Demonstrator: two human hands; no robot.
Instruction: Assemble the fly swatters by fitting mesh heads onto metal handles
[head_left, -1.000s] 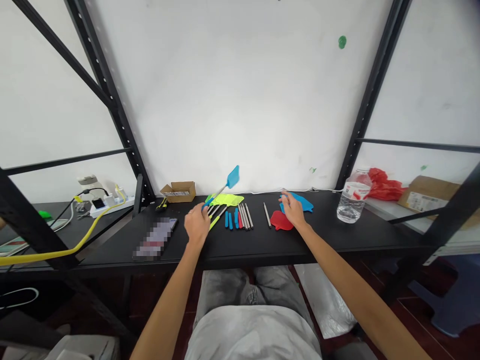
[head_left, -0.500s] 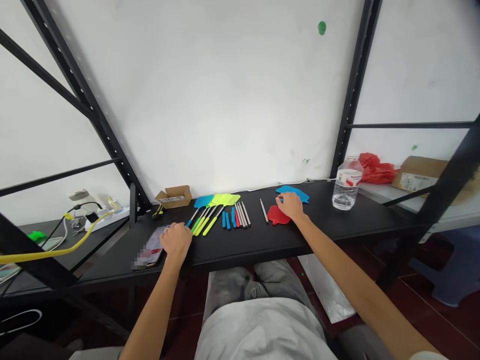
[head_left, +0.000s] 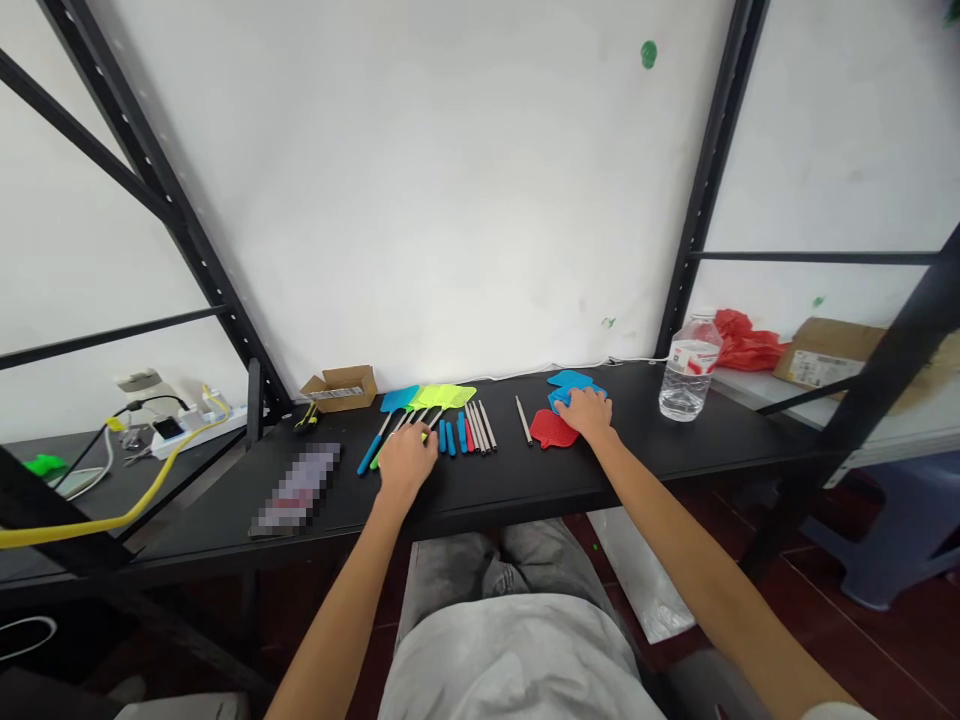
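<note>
Where the black shelf starts on the left, finished swatters lie in a row. Left hand rests curled on their handles, w/ loose sticks just right. Right hand lies flat on blue heads, beside a red head; those aren't joined yet.

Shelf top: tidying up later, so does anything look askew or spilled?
Nothing spilled. The water bottle stands upright. The assembled swatters fan out slantwise, unlike the straight rods; one rod lies apart. The cardboard box sits open.
</note>
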